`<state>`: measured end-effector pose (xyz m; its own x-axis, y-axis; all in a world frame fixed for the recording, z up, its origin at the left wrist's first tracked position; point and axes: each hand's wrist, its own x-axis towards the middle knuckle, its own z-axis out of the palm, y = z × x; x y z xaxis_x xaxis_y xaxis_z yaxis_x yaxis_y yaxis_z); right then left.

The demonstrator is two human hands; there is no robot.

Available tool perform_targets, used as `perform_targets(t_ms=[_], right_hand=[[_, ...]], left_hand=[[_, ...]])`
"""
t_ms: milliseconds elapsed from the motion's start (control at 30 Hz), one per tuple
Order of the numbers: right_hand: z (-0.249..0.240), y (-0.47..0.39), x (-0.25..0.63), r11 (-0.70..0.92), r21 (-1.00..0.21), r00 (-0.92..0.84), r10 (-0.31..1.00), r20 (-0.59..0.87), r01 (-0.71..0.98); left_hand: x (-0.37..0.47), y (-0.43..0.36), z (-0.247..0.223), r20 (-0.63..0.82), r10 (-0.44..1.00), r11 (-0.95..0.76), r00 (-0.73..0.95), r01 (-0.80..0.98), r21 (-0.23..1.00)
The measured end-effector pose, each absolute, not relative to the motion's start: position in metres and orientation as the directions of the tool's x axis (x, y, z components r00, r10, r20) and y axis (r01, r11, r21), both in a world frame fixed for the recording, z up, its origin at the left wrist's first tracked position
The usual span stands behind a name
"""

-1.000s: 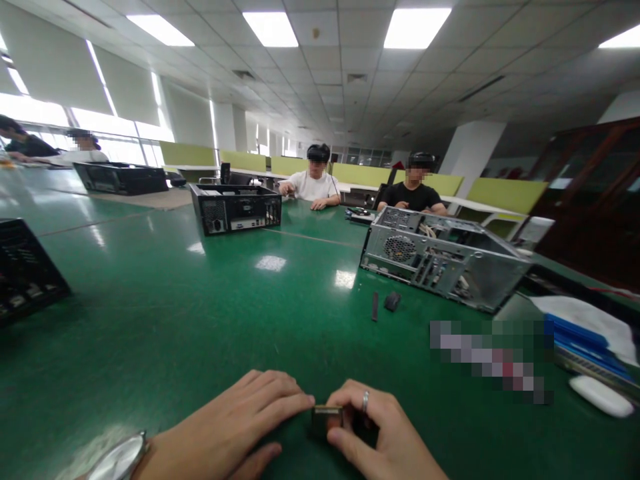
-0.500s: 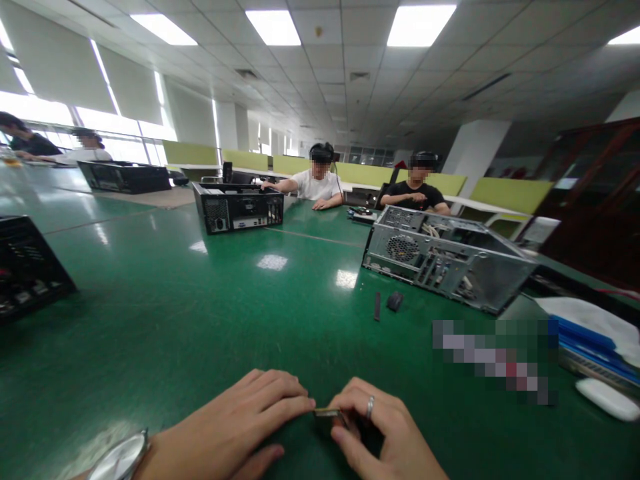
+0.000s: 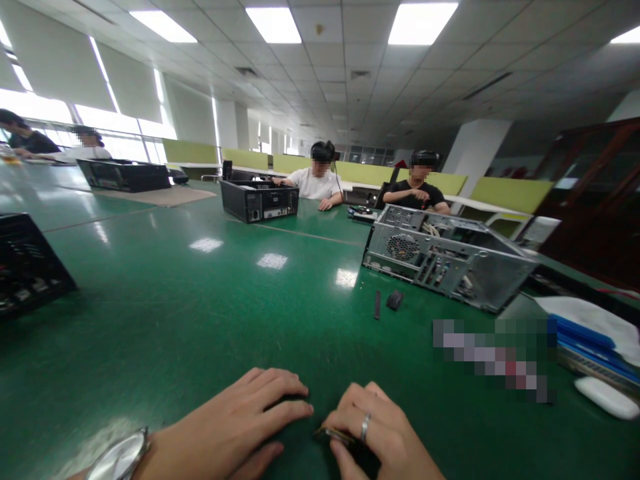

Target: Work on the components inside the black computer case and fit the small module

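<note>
My right hand [image 3: 383, 427], with a ring on one finger, is closed in a pinch near the bottom of the view. Between its thumb and fingers is a small, thin processor chip [image 3: 336, 435] with a gold-coloured edge and a metallic face, held tilted low over the green table. The fingers cover much of it. My left hand [image 3: 263, 413] lies palm down to the left, fingers stretched out and apart. A narrow gap separates its fingertips from the chip; nothing is in this hand. A silver watch is on the left wrist.
An open metal computer case [image 3: 445, 260] stands at right; black cases [image 3: 263, 202] are farther off and at left. Two small dark parts [image 3: 395, 300], a blue item [image 3: 583, 333] and a white rounded object [image 3: 607, 398] lie on the table [image 3: 200, 313]. People sit across it.
My left fingertips have come away from the chip. My right hand has tilted the chip and lowered it slightly. Across the table, a person's black case has shifted right and back.
</note>
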<state>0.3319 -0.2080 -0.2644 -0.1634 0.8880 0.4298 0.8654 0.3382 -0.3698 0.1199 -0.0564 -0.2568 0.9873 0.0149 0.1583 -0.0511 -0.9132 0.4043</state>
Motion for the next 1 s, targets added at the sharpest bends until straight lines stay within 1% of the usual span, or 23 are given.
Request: perform_targets(t_ms=[133, 300, 533, 767, 933, 1000], right_hand=[[-0.2689, -0.2075, 0.3324, 0.336, -0.33, -0.19, 0.895, 0.405, 0.882], [-0.2706, -0.2079, 0.3323, 0.313, -0.352, -0.183, 0.917, 0.355, 0.882], [-0.2709, -0.2077, 0.331, 0.304, -0.357, -0.168, 0.916, 0.364, 0.883], [-0.2729, -0.2062, 0.332, 0.301, -0.357, -0.176, 0.923, 0.342, 0.884], [-0.2736, -0.2062, 0.3326, 0.286, -0.36, -0.167, 0.931, 0.326, 0.888], [-0.2727, -0.2068, 0.3327, 0.296, -0.358, -0.168, 0.923, 0.347, 0.886]], left_hand=[[0.1199, -0.0565, -0.2559, 0.139, 0.015, -0.921, 0.99, -0.04, 0.386], [0.12, -0.0562, -0.2567, 0.152, 0.022, -0.921, 0.988, -0.039, 0.387], [0.1193, -0.0567, -0.2571, 0.157, 0.02, -0.919, 0.987, -0.043, 0.391], [0.1198, -0.0572, -0.2561, 0.207, 0.027, -0.911, 0.978, -0.061, 0.408], [0.1209, -0.0569, -0.2542, 0.174, 0.024, -0.907, 0.985, -0.051, 0.417], [0.1213, -0.0572, -0.2531, 0.156, 0.024, -0.901, 0.987, -0.046, 0.43]])
